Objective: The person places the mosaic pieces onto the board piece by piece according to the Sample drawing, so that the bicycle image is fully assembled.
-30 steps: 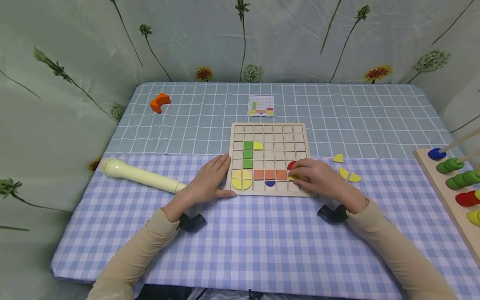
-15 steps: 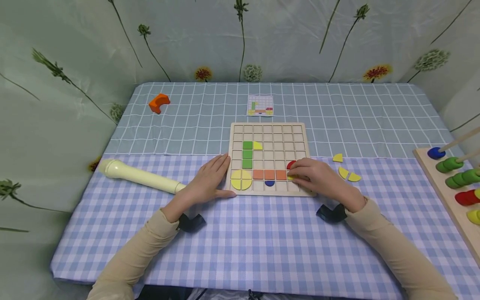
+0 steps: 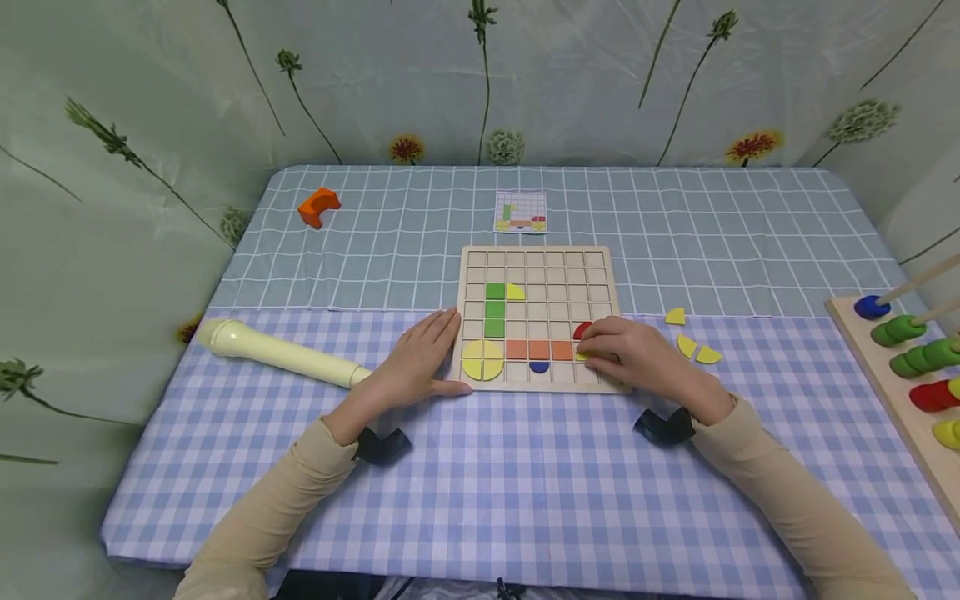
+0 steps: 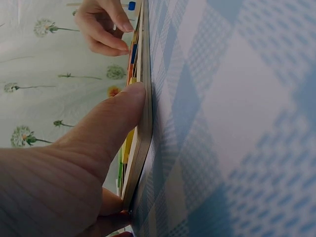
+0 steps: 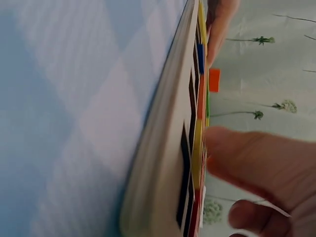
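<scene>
A wooden grid board (image 3: 556, 292) lies on the table. Green squares (image 3: 495, 308), yellow quarter circles (image 3: 483, 360), orange squares (image 3: 540, 349), a blue piece (image 3: 539, 367) and a red piece (image 3: 582, 330) sit in its cells. My left hand (image 3: 420, 358) rests at the board's left front corner, fingers straight along the side edge, thumb (image 4: 126, 101) against the front edge. Over the right part of the board, my right hand (image 3: 630, 354) has curled fingers, with thumb and forefinger around a small yellow piece (image 3: 581, 356) in the orange row. The hand covers most of that piece.
Loose yellow quarter circles (image 3: 686, 345) lie right of the board. Behind it is a pattern card (image 3: 521, 212). A pale yellow microphone-shaped toy (image 3: 285, 351) lies left, an orange arch block (image 3: 319, 206) back left. A wooden peg stand (image 3: 892, 367) with coloured beads occupies the right edge.
</scene>
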